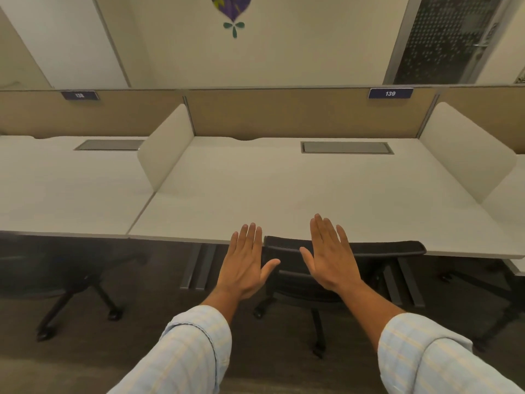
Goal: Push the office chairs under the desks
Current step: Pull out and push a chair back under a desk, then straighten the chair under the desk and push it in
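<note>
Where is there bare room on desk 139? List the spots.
The desk is bare from the cable hatch forward, between the left divider and the right divider. The neighbouring desk on the left is bare too. Crowded only at the front edge: left hand and right hand, spread flat, by the chair back.

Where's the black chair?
Head view, lower centre: the black office chair is tucked under the white desk, just beyond the left hand and right hand.
</note>
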### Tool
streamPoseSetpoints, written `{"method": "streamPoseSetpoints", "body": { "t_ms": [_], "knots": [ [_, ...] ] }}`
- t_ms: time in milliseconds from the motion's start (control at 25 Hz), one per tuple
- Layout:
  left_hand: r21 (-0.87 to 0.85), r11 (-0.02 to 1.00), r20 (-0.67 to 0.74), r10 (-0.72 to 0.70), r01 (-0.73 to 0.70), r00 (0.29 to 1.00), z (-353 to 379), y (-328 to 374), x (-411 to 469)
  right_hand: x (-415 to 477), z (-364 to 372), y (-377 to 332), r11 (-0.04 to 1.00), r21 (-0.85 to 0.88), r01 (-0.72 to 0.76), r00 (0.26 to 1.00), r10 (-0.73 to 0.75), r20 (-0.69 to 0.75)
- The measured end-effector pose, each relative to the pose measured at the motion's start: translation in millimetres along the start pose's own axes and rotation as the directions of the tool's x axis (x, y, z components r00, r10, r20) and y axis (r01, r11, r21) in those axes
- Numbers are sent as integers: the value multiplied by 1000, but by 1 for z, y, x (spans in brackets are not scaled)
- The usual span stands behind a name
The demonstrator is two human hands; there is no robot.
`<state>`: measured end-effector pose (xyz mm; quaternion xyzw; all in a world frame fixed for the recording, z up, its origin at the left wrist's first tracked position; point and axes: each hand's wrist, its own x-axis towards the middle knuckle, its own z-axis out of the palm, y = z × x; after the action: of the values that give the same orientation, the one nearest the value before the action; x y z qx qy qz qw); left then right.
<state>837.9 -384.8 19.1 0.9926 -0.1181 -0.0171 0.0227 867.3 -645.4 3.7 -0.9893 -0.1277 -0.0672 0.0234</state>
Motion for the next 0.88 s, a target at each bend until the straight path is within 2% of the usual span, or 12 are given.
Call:
{"method": "streamPoseSetpoints", "body": {
  "t_ms": [160,360,640,880],
  "knots": [
    [-21,1000,-13,-4,3,1000,-10,-73,-42,-3,-5,-81,999,-46,-19,1000,19,-11],
    [-21,1000,-62,10,-11,998,-23,-179,-96,2,-11,-207,1000,-16,-16,999,15,-49],
    [5,999,-93,-53,54,994,-28,-311,-156,29,-5,-361,997,24,69,997,-69,-17],
    [-9,989,-101,-151,151,983,-26,-425,-169,81,17,-474,987,67,149,989,-149,-10]
  ]
}}
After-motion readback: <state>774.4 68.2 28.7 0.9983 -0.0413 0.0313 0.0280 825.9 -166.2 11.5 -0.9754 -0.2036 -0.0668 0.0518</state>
